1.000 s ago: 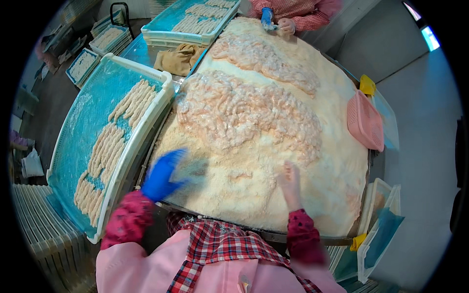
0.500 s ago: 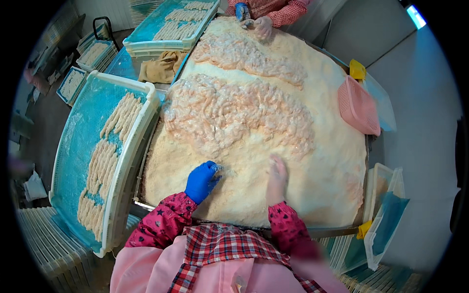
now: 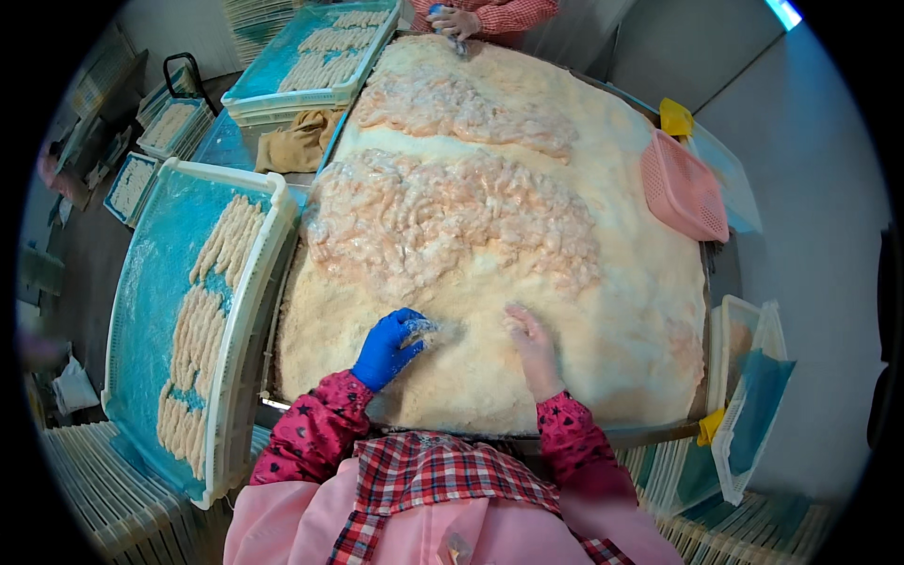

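Observation:
My left hand (image 3: 386, 348), in a blue glove, is curled low over the pale crumb coating (image 3: 452, 386) on the table. Whitish, crumb-covered matter shows at its fingertips; what it grips, if anything, is too small to make out. A short way to the right, my right hand (image 3: 534, 350) in a thin clear glove reaches over the same crumbs, fingers stretched forward and apart from the left hand. Just beyond both hands lies a wide heap of raw, pinkish meat strips (image 3: 452, 217), with a second heap of strips (image 3: 461, 108) farther back.
On the left, a white-rimmed tray (image 3: 278, 202) with blue lining holds rows of coated strips (image 3: 198, 334). Similar trays (image 3: 292, 99) are stacked at the back left, beside a brown cloth (image 3: 299, 141). A pink basket (image 3: 683, 188) stands at right. Across the table are a co-worker's hands (image 3: 456, 23).
My right hand has turned, its fingertips now pointing up and leftward. My left hand stays nearly in place, fingers still curled. The co-worker's hands have shifted left. The whole view has tilted slightly.

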`<state>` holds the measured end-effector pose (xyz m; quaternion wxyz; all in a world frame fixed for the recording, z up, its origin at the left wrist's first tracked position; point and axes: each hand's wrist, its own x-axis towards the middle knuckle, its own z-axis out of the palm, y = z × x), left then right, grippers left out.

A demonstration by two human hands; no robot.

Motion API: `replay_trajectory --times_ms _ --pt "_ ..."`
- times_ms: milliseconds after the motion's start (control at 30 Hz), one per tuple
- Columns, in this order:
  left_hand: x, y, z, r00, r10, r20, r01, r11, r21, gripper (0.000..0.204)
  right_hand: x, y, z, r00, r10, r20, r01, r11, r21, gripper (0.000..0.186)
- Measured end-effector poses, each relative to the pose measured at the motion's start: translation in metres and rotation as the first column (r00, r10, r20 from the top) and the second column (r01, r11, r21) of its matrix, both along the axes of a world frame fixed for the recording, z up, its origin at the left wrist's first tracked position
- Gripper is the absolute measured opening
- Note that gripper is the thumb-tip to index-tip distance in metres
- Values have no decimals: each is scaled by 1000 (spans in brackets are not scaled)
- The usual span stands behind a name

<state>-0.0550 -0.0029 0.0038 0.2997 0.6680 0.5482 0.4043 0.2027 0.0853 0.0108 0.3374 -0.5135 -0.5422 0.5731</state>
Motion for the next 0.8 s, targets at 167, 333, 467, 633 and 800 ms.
replay_trajectory --times_ms 167,333,467,633,800 --pt "-24 -11 1 997 -67 -26 67 998 6 25 20 -3 -11 988 -2 154 -9 997 73 28" --pt "12 -23 14 971 168 -170 -194 969 -155 39 13 -1 -15 988 117 98 -119 993 5 25" --pt "47 -8 -11 878 89 -470 -132 989 -60 42 14 3 -7 955 175 241 -213 967 140 19" --pt "28 -3 -15 447 376 812 70 890 -450 35 16 -8 1 914 180 363 -271 938 217 16" --pt "24 -12 -47 -371 408 834 322 899 -296 40 -5 -13 23 988 84 133 -69 990 -120 19"
